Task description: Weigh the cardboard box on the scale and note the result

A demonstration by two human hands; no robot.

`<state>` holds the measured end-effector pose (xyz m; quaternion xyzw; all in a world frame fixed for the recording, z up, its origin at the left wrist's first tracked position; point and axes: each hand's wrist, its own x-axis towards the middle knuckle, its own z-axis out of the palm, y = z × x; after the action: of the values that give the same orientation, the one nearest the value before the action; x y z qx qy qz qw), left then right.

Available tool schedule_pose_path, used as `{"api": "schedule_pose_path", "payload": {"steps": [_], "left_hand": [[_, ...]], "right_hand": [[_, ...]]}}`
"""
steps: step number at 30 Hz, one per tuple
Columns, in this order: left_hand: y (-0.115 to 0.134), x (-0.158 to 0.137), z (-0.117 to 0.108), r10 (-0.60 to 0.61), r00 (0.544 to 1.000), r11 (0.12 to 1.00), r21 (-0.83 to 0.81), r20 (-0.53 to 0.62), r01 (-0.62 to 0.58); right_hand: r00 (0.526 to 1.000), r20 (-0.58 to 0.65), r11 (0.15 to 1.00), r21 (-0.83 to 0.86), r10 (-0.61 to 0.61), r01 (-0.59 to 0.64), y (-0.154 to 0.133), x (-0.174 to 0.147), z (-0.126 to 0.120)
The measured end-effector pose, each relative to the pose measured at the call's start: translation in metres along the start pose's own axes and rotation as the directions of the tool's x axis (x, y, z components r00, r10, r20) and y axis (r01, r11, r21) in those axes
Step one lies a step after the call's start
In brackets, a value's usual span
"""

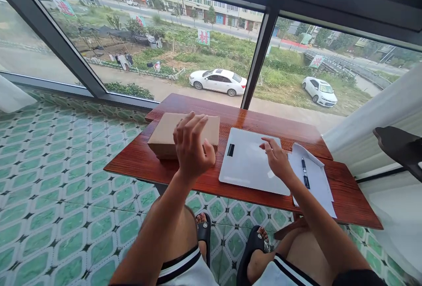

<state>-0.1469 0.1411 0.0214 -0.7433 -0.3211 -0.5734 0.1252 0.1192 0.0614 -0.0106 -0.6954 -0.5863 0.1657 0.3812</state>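
Board [249, 160]: flat on table, long axis left to right. Right hand [276, 158]: nearer of the two, above board's right part, fingers loose, nothing grasped. Left hand [191, 147]: left of board, unclenched, empty, in front of box [161, 135]; contact unclear. Paper [319, 187], pen [305, 174] on it: right of board.

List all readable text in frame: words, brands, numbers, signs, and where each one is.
"村": red character on the white sign outside, above the nearer white car.
Too blurred to read surely: signs at far left and right.
Too small: sandal badge.
No lettering visible: cardboard box, white board.
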Motion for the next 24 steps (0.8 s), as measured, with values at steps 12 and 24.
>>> {"api": "schedule_pose_path", "payload": {"steps": [12,24], "left_hand": [[0.116,-0.002,0.044,0.6,0.753,0.792,-0.333,0.27,-0.512],[0.219,-0.071,0.1,0.964,0.186,0.266,-0.675,0.19,-0.688]], "right_hand": [[0.965,-0.243,0.912,-0.363,0.104,-0.19,0.094,-0.037,-0.09],[0.937,-0.152,0.794,-0.499,0.314,-0.347,0.134,-0.048,-0.094]]}}
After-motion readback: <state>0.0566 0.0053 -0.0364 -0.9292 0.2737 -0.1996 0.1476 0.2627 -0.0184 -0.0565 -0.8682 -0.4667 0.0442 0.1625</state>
